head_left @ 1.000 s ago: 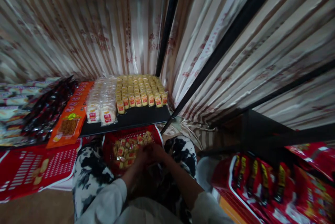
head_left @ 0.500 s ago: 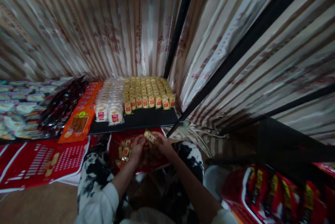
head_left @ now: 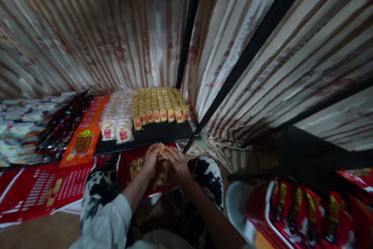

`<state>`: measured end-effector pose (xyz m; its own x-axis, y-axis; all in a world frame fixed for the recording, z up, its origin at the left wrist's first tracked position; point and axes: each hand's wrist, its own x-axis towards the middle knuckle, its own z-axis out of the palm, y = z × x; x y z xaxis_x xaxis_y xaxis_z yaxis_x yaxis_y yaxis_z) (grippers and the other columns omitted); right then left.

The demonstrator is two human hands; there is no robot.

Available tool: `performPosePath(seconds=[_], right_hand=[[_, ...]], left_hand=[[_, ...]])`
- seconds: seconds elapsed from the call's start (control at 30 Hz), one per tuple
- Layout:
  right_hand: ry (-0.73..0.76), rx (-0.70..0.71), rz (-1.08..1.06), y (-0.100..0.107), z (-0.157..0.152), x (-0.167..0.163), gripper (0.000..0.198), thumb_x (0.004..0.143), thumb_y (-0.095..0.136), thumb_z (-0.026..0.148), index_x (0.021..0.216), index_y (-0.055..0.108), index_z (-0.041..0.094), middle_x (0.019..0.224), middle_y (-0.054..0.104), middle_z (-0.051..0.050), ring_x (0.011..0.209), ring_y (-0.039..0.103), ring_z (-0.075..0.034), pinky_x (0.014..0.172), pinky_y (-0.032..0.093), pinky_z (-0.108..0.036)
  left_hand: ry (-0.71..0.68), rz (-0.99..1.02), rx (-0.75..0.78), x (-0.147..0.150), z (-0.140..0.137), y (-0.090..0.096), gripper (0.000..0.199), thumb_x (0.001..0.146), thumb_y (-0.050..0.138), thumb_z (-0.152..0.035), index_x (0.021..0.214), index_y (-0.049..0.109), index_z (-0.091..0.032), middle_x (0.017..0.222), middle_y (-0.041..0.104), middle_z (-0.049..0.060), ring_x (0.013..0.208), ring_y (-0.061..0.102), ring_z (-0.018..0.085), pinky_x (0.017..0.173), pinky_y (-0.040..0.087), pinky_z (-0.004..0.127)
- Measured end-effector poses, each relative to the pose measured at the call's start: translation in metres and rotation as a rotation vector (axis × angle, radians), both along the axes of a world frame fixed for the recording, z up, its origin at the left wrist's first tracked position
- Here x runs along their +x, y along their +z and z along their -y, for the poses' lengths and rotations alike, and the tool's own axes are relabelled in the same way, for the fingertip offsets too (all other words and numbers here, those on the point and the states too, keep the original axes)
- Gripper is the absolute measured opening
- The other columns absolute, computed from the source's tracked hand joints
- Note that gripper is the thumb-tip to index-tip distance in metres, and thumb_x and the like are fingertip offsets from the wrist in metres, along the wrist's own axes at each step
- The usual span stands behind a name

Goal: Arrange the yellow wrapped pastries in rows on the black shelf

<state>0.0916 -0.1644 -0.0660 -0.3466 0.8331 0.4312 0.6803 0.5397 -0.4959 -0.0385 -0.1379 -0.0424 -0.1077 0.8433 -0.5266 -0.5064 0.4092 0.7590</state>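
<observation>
Between the fingers of both hands is a small wrapped snack (head_left: 163, 150), yellowish in clear film and partly covered. My left hand (head_left: 151, 159) is closed on its left side, and my right hand (head_left: 176, 162) grips it from the right. Below them a red basket (head_left: 124, 171) between my knees holds several loose wrapped snacks (head_left: 136, 166). On the black shelf (head_left: 145, 137) just beyond my hands stand close rows of yellow wrapped snacks (head_left: 157, 105) with red labels. Left of these lie rows of white round packs (head_left: 122, 132) in clear wrappers.
An orange packet (head_left: 84, 138), dark shiny packets (head_left: 62, 124) and white packets (head_left: 23, 119) cover the shelf's left part. Black poles (head_left: 230, 74) slant before a striped curtain (head_left: 131, 27). At the lower right are a whitish bucket (head_left: 236, 202) and red packets (head_left: 311, 210).
My hands have drawn closer together over the snack, which is now more covered and turned. The whole view has shifted slightly, with the shelf appearing a little lower and further left.
</observation>
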Motion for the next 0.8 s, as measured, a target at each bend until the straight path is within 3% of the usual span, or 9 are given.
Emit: performPosePath(seconds=[0.3, 0.47, 0.67, 0.8], right_hand=[[-0.237, -0.074, -0.271, 0.002, -0.027, 0.003, 0.029, 0.085, 0.043, 0.021, 0.108, 0.06, 0.019, 0.113, 0.061, -0.01, 0.108, 0.054, -0.022, 0.095, 0.043, -0.043], [-0.264, -0.127, -0.366, 0.007, -0.048, 0.001, 0.031, 0.083, 0.041, 0.015, 0.107, 0.059, 0.019, 0.106, 0.063, -0.009, 0.102, 0.057, -0.02, 0.093, 0.046, -0.038], [-0.329, -0.032, -0.354, 0.013, -0.076, 0.005, 0.036, 0.081, 0.04, 0.012, 0.111, 0.059, 0.019, 0.112, 0.059, -0.01, 0.107, 0.053, -0.02, 0.095, 0.044, -0.039], [-0.362, -0.003, -0.341, 0.012, -0.102, 0.008, 0.043, 0.08, 0.036, 0.009, 0.117, 0.055, 0.017, 0.111, 0.058, -0.012, 0.107, 0.052, -0.021, 0.095, 0.044, -0.04]], left_hand=[[-0.092, -0.144, 0.087, 0.001, -0.026, 0.026, 0.029, 0.069, 0.063, -0.018, 0.098, 0.059, -0.015, 0.089, 0.065, 0.004, 0.072, 0.062, 0.01, 0.061, 0.05, 0.02], [-0.138, -0.282, 0.203, 0.01, -0.049, 0.033, 0.034, 0.066, 0.066, -0.027, 0.097, 0.059, -0.015, 0.077, 0.063, 0.001, 0.067, 0.059, 0.01, 0.065, 0.05, 0.023], [-0.114, -0.671, 0.36, 0.017, -0.089, 0.03, 0.031, 0.072, 0.056, -0.018, 0.103, 0.058, -0.017, 0.078, 0.062, 0.0, 0.069, 0.057, 0.01, 0.068, 0.046, 0.022], [-0.11, -0.924, 0.367, 0.023, -0.113, 0.025, 0.029, 0.077, 0.052, -0.02, 0.106, 0.055, -0.018, 0.082, 0.062, 0.002, 0.076, 0.058, 0.014, 0.076, 0.045, 0.027]])
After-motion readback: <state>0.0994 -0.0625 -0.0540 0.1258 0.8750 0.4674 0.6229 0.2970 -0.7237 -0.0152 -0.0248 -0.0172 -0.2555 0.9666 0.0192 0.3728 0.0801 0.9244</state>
